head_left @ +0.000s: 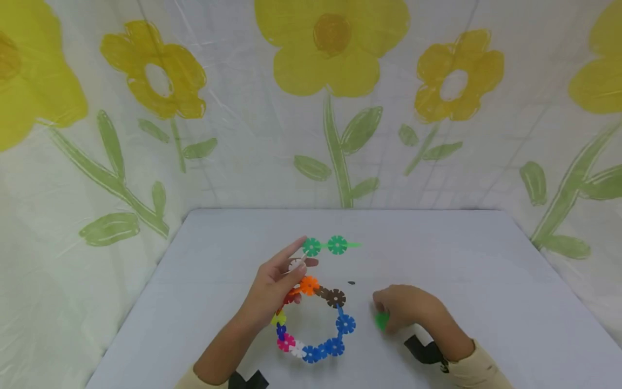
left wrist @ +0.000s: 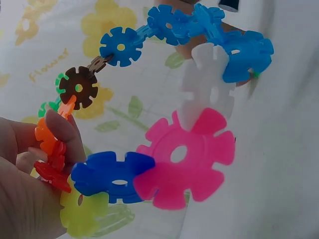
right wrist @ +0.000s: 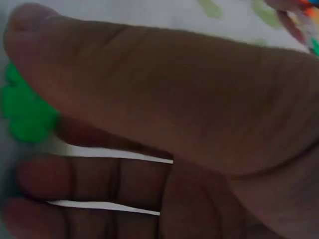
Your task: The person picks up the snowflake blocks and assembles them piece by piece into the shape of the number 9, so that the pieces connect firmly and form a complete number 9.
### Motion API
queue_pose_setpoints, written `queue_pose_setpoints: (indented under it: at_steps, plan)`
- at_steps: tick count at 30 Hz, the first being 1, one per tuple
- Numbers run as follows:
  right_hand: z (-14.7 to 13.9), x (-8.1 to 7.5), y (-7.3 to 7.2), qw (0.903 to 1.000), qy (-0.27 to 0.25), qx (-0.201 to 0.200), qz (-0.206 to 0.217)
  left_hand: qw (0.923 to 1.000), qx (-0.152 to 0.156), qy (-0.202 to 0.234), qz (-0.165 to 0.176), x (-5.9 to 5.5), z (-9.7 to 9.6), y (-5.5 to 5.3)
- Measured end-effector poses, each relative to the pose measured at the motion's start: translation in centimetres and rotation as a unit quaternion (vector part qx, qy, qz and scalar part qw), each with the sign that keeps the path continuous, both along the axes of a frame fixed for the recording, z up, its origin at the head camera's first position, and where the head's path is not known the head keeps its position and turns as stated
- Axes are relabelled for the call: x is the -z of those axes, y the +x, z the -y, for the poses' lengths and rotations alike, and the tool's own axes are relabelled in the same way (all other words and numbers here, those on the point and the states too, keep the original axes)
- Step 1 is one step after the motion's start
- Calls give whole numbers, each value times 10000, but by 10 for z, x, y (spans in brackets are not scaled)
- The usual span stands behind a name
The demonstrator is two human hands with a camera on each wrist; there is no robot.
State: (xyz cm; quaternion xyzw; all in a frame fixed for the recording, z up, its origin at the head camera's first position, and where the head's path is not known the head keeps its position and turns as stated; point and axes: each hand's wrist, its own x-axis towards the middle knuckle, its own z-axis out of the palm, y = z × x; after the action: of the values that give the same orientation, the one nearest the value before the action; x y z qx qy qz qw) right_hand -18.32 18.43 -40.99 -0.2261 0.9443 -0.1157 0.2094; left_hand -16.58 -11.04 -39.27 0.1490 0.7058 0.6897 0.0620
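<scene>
My left hand [head_left: 272, 289] grips a chain of notched plastic snowflake discs near its white and orange discs [head_left: 309, 285]. The chain hangs as a ring, with brown [head_left: 336, 298], blue [head_left: 345, 324], pink [left wrist: 184, 159] and yellow [left wrist: 83, 214] discs. Away from the ring, a green strand [head_left: 337, 245] sticks out to the right past the left fingertips. Low over the table at the right, my right hand [head_left: 410, 308] pinches a loose green disc [right wrist: 30, 107] between thumb and forefinger. Part of that disc is hidden by the thumb.
The white table [head_left: 437, 243] stretches under both hands. A small dark spot [head_left: 351, 282] lies between them. Behind stands a white curtain painted with yellow flowers [head_left: 332, 38]. Black straps [head_left: 424, 351] circle the wrists.
</scene>
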Motion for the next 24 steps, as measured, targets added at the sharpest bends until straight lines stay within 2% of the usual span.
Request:
queue_pose_setpoints:
  at_steps: [1,4,6,8,10,12,13,14,15,16,18,20,21,22,23,24]
  plan:
    - [2,6,-1,9997,212,65,82,10000,35,30,-3,0,0,0]
    - [7,17,-4,9984,539,191,-36,9998,167,134,-5,0,-1,-1]
    - [9,18,-5,9978,625,226,-74,9996,210,166,6,0,0,-1]
    - [10,18,-5,9985,537,88,-112,9997,203,161,16,0,0,0]
    - [9,16,-6,9995,228,-205,-69,9997,201,157,21,1,1,0]
    - [8,11,-8,9964,-489,-677,110,9995,232,190,15,1,1,1]
    - [7,7,-9,9904,-1011,-897,280,9995,261,198,-6,1,1,1]
    - [6,2,-10,9800,-1603,-1092,437,9993,298,221,-36,1,1,1]
    - [4,-4,-11,9648,-2235,-1267,564,9991,331,251,-83,0,1,0]
    - [2,-9,-11,9447,-2897,-1412,613,9989,353,274,-127,1,1,1]
    - [-2,-21,-10,8967,-4160,-1434,476,9985,373,304,-246,1,1,1]
    - [-5,-32,-8,8498,-5118,-1253,-152,9982,356,311,-361,0,0,2]
    - [-7,-36,-6,8303,-5440,-1103,-498,9981,341,314,-404,0,0,2]
    - [-8,-40,-4,8147,-5667,-927,-801,9980,327,306,-438,0,0,2]
    - [-7,-42,-2,8031,-5820,-756,-1026,9980,321,309,-446,0,0,3]
    - [-7,-44,0,7961,-5895,-618,-1218,9980,317,314,-451,1,-1,3]
